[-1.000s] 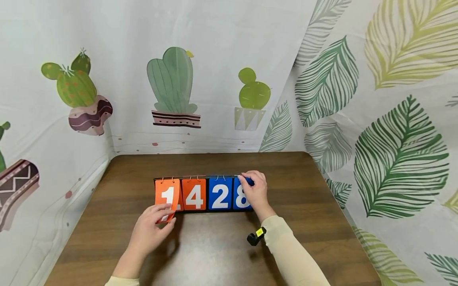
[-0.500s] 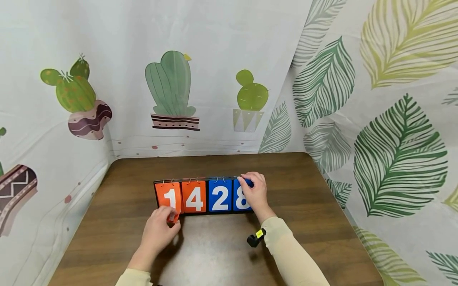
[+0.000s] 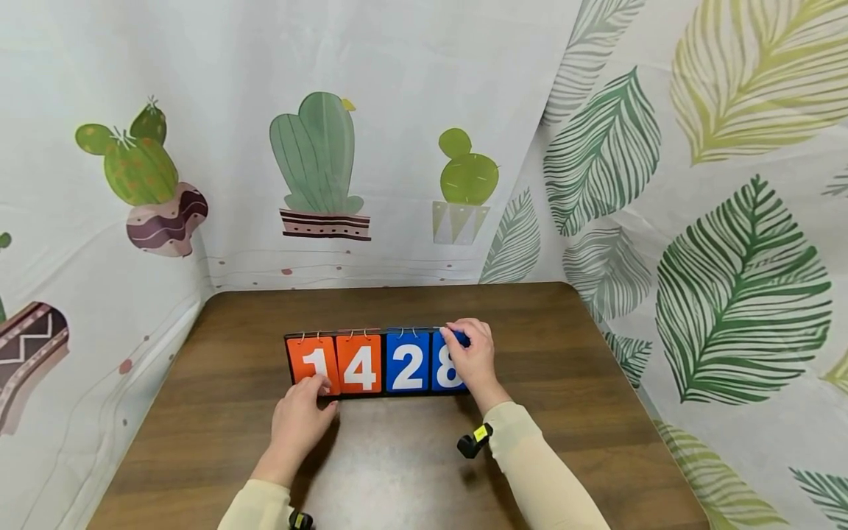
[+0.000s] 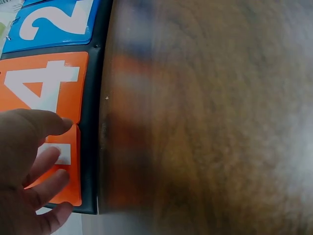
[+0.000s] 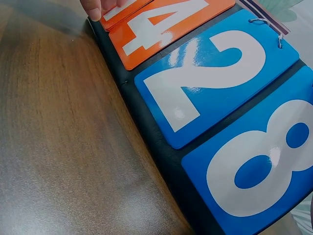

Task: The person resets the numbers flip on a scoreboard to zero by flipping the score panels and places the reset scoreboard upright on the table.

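Observation:
A black flip scoreboard (image 3: pixel 384 397) stands on the table, with orange cards at left and blue cards at right reading 1, 4, 2, 8. My left hand (image 3: pixel 300 417) is at the lower part of the orange 1 card (image 3: pixel 313 359). In the left wrist view its fingers (image 4: pixel 49 188) are spread and loosely bent over that card, pinching nothing I can see. My right hand (image 3: pixel 474 355) grips the scoreboard's top right corner, the thumb in front, and covers part of the blue 8 card (image 5: pixel 230 176). Its fingers behind the board are hidden.
The wooden table (image 3: pixel 397 464) has rounded far corners. Behind it hangs a white curtain (image 3: pixel 397 88) printed with cacti, and a leaf-print one (image 3: pixel 616 280) runs along the right. A black wrist device (image 3: pixel 474 440) sits at the right cuff.
The left hand has swung the lifted orange 1 card down flat against the board and let go of its lower edge, moving slightly right. The right hand has kept its grip.

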Tool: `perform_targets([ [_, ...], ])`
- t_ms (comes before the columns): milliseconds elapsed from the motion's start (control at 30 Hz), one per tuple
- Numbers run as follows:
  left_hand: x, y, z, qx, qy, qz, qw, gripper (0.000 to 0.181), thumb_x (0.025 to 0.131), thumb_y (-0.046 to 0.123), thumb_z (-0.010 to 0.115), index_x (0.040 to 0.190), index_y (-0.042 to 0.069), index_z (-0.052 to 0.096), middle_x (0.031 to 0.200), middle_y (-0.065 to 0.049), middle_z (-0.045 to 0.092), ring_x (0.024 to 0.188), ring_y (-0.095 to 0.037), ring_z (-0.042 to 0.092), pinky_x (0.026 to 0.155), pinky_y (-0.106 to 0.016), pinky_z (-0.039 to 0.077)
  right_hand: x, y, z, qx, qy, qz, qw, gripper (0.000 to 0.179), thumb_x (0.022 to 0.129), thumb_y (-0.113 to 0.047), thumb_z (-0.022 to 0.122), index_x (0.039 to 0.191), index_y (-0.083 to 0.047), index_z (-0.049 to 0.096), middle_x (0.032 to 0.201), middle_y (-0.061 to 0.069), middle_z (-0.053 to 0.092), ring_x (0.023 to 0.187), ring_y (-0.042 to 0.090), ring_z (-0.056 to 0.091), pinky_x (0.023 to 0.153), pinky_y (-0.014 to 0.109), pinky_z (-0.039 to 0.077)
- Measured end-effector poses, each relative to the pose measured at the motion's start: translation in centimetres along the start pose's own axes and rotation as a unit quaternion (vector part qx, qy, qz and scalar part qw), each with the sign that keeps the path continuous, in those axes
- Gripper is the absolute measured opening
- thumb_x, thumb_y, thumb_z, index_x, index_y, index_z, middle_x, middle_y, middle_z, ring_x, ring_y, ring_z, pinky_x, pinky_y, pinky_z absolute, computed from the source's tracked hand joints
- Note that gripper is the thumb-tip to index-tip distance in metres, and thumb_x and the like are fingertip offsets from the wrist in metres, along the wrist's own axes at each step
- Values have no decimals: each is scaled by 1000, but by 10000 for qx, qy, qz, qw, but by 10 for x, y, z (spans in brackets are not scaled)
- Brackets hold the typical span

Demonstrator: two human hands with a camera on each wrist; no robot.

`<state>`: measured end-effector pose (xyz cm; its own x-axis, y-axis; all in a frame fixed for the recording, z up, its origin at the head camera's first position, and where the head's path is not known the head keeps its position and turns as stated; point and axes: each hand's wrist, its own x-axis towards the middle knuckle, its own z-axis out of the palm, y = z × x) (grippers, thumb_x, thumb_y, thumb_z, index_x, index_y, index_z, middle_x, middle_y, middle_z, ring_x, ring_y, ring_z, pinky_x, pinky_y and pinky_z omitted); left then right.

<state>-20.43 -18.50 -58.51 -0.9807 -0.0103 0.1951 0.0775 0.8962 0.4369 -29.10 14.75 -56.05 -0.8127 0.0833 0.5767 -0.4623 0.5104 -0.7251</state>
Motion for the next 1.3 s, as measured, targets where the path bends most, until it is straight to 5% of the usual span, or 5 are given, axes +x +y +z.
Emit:
perform_targets([
  [467,5,-10,-36,-2124,-5,-477,9760,40,98,30,71,133,12,66,129,-12,71,117,-20,67,101,-38,54,0,-3,-1,19,-81,125,9999,24,95,-31,75,104,-9,78,110,5,72,111,24,58,93,45,50],
  [800,55,-28,-91,-5683,1479,-1460,7962,20,98,7,68,117,1,68,94,2,79,88,-10,75,73,-22,61,0,-1,-1,-24,47,4,10000,20,93,-27,77,103,-9,79,107,5,72,110,24,58,91,44,50],
  [900,74,-41,-97,-6123,1062,-1409,7707,16,101,10,64,114,1,68,93,2,79,89,-11,76,75,-24,62,0,0,-1,-16,79,-22,10000,20,94,-27,77,103,-9,79,107,5,73,110,24,59,92,45,49],
  [1100,104,-69,-97,-6354,-481,-1218,7610,25,107,20,54,122,2,63,101,1,79,98,-14,76,84,-28,62,-1,1,-1,-19,-14,74,10000,20,94,-29,76,103,-11,78,108,4,72,111,24,58,94,46,49],
  [1300,137,-88,-82,-5320,-2092,-1468,8073,42,107,49,48,118,14,68,103,9,76,97,-8,73,88,-28,59,0,0,1,25,128,-47,9999,18,91,-26,79,101,-11,79,105,5,73,108,24,59,91,43,48],
])
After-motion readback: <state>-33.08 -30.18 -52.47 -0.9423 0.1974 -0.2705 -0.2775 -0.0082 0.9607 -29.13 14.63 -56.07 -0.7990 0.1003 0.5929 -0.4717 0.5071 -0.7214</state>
